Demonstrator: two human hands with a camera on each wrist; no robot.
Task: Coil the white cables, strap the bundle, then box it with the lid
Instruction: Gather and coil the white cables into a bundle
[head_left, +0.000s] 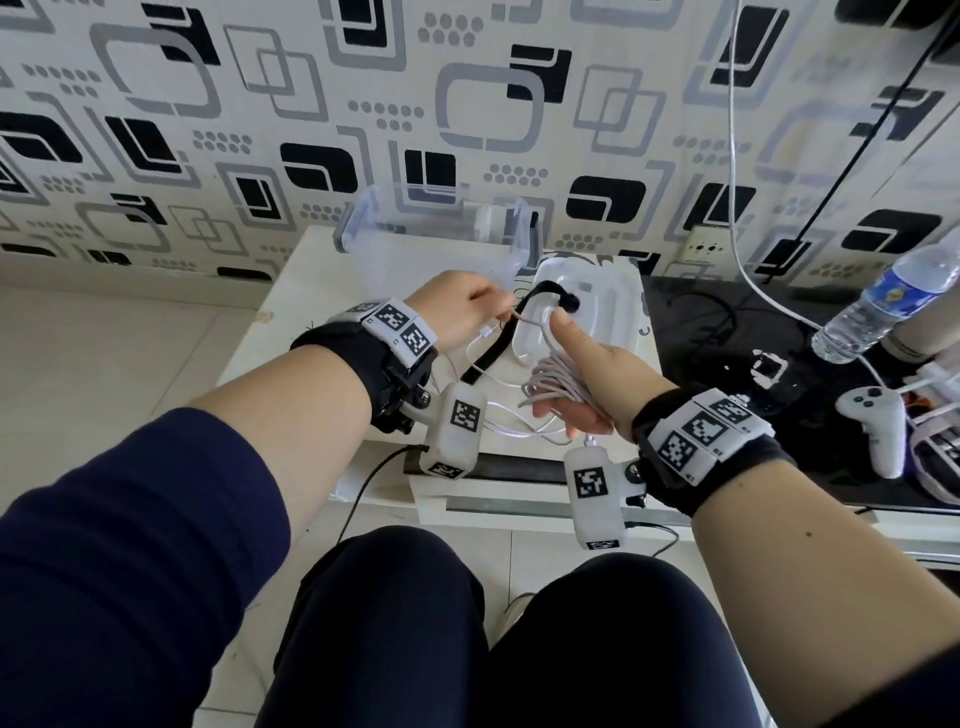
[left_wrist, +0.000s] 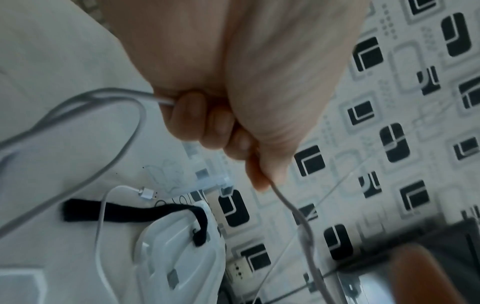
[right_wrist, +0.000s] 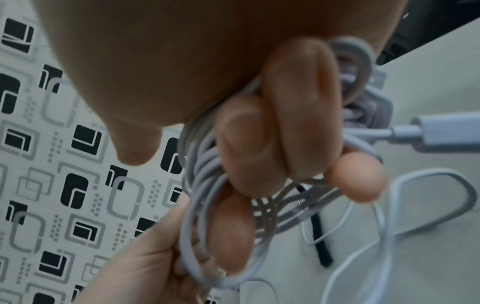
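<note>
My right hand (head_left: 584, 371) holds a coil of white cable (head_left: 553, 382) wound round its curled fingers (right_wrist: 298, 115), thumb raised. My left hand (head_left: 465, 306) is a fist gripping the loose run of the same cable (left_wrist: 288, 203), just left of the right thumb. In the right wrist view the coil (right_wrist: 197, 205) loops over the fingers and a white connector (right_wrist: 441, 131) sticks out to the right. A black strap (head_left: 493, 345) lies partly across the white lid (head_left: 615, 306). The clear box (head_left: 431, 234) stands behind, by the wall. A thinner white cable (left_wrist: 100, 236) lies on the table.
The work sits on a small white table (head_left: 311, 291) against a patterned wall. To the right, a dark surface carries a water bottle (head_left: 883, 306), a white game controller (head_left: 875, 423) and loose wires. My knees are below the table's front edge.
</note>
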